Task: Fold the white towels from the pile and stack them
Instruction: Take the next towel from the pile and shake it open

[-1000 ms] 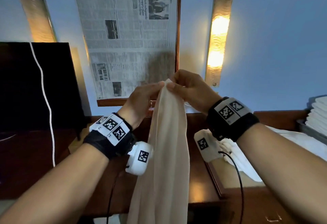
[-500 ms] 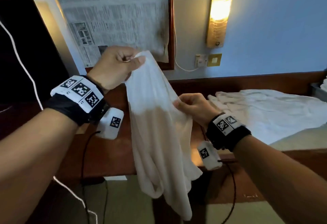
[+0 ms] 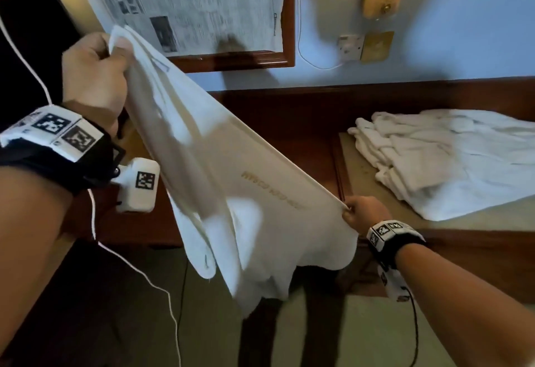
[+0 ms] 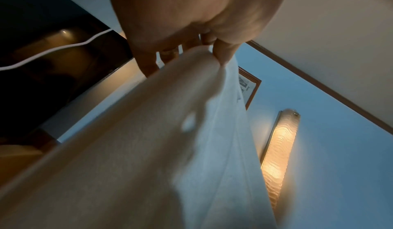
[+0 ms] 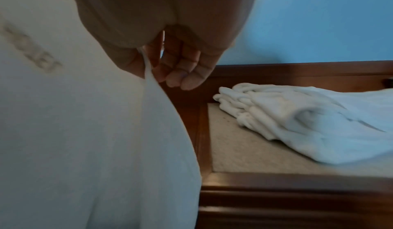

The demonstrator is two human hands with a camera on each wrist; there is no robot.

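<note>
The white towel (image 3: 231, 169) hangs stretched in mid-air, left hand (image 3: 92, 74) clutching its corner at ten o'clock, right hand (image 3: 363, 213) pinching the edge at four. Spreading seems underway; next, probably matching corners. The towel pile (image 3: 451, 161) waits at three.

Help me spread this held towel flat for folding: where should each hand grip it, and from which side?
Probably at the two ends of the taut top hem of the towel. The left hand grips the raised end from the left; the right hand pinches the lower end from the right. That edge runs straight between them while the rest hangs loose.
</note>
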